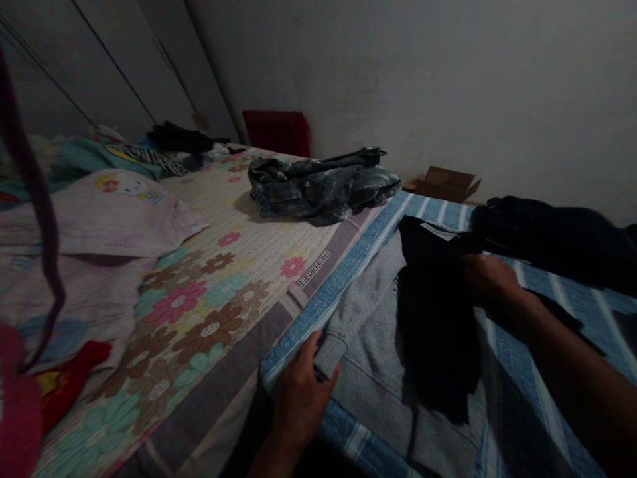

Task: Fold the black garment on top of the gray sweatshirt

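My left hand (298,392) pinches the grey garment's (368,345) cuff flat on the striped blue sheet (328,292), while my right hand (485,275) seems closed on the black garment (438,332) lying across it.

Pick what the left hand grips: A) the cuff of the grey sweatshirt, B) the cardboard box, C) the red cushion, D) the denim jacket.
A: the left hand pinches the ribbed cuff of the grey sweatshirt spread on the striped blanket; the denim jacket lies apart, farther up the bed.
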Available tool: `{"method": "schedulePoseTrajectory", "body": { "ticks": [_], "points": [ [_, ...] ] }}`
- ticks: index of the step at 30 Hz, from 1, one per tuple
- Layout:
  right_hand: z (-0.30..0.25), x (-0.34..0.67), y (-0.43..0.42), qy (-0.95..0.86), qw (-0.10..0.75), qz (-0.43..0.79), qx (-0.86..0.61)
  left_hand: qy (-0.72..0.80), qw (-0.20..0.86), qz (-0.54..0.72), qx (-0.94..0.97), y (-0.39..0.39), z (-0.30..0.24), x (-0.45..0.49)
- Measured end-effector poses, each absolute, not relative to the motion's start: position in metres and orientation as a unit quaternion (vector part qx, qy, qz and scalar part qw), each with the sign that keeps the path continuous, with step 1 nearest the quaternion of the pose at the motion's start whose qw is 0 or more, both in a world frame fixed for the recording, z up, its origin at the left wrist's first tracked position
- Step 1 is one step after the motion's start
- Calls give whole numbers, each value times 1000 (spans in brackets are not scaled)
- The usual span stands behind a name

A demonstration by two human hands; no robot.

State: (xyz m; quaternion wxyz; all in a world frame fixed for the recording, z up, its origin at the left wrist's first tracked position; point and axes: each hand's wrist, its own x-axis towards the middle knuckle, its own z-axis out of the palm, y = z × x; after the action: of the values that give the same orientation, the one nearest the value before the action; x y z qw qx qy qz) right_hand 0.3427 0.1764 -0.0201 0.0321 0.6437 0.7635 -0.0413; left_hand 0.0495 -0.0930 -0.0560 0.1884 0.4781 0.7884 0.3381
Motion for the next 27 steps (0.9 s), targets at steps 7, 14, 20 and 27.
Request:
{"method": "schedulePoseTrajectory", "body": {
  "ticks": [7, 14, 20, 27],
  "points": [
    [-13, 351, 181, 748, -13, -33, 663, 792, 188, 350, 463, -97, -59, 61],
    [-20, 364, 183, 730, -44, -18, 681, 679, 39, 383, 625, -101, -67, 58],
    [-32, 361, 188, 731, -48, -20, 681, 623, 26, 388, 679, -98, -62, 60],
    [-36, 364, 189, 736, -61, -31, 674, 612, 68, 404, 676, -95, -57, 54]
  ]
}}
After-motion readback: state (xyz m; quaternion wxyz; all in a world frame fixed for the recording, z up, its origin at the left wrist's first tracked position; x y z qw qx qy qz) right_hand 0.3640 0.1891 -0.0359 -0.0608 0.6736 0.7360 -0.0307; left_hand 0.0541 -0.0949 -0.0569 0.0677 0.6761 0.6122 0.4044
